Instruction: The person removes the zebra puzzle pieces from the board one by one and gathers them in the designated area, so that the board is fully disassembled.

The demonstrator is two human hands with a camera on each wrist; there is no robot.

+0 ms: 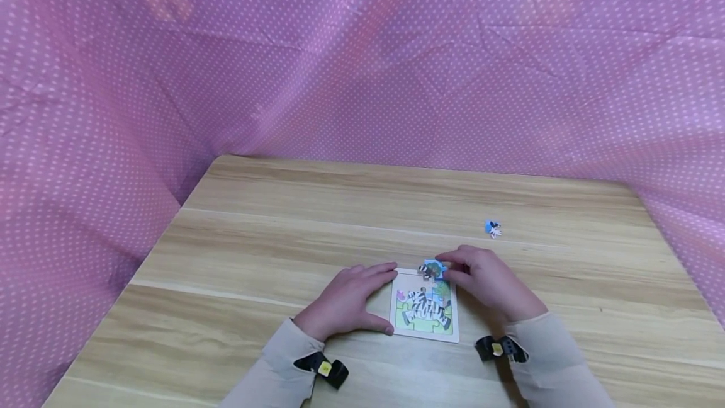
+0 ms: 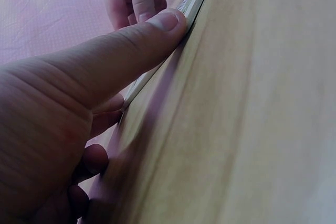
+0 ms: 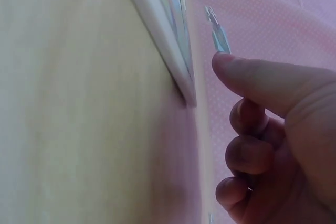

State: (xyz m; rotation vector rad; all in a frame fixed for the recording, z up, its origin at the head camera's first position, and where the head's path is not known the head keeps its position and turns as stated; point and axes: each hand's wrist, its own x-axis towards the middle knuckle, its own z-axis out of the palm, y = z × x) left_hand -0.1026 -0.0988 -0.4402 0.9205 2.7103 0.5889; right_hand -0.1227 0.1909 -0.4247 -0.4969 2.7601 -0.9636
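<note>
Two light sleeves come in nearest, the left (image 1: 277,364) and the right (image 1: 557,357), with two black wrist devices, one (image 1: 337,373) by the left cuff and one (image 1: 487,348) by the right. Two hands work ahead of them. The left hand (image 1: 354,301) is spread wide along the left side of one puzzle tray (image 1: 425,335), its thumb touching the near corner and its fingertips the far one. Joined pieces in the tray show one striped zebra body. The right hand (image 1: 484,279) pinches a puzzle piece (image 1: 435,268) between thumb and fingers, held above the tray's far edge; it looks like one piece, though it is too small to be certain. Farther off, one loose piece (image 1: 493,229), blue, black and white, lies on the one wooden table (image 1: 340,200). Behind the table hangs pink dotted cloth (image 1: 362,80).
</note>
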